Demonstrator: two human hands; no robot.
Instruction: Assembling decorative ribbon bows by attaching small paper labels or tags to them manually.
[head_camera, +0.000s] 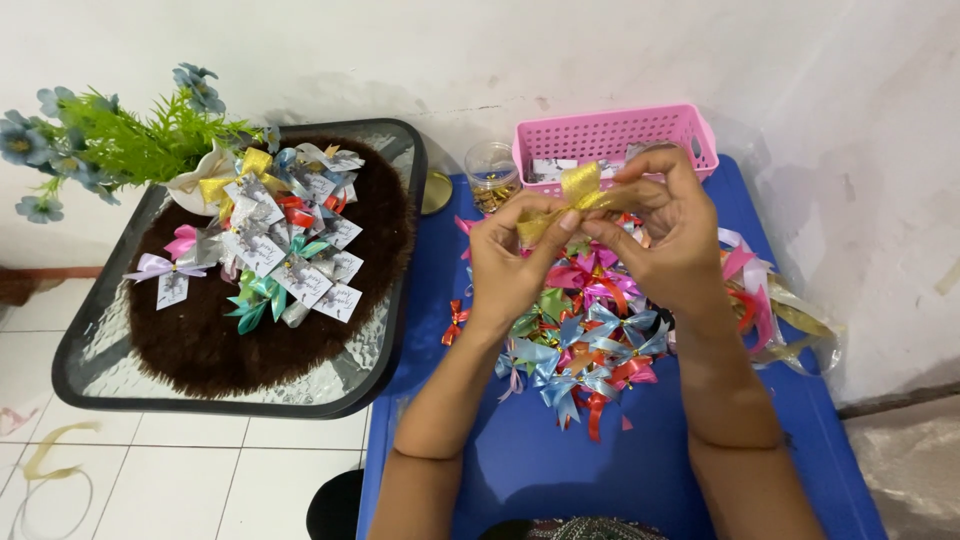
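We see two hands raised over a blue table; the left hand and the right hand meet at one gold ribbon bow, held in the air just in front of the pink basket. The fingers of the left hand are closed in a pinch on the bow's lower tail; those of the right hand are closed on its knot and right side — both hands grip the same bow.

Beneath the hands lies one heap of finished bows in blue, pink, green and red; they overlap too much for us to count. We count one pink basket at the table's far edge, one clear jar of small gold pieces just left of it, and loose ribbon lengths at the right edge, partly hidden by the right wrist.

To the left stands one glass-topped side table bearing one brown furry mat; on it lie bows with small cards, beside one white vase of blue flowers.
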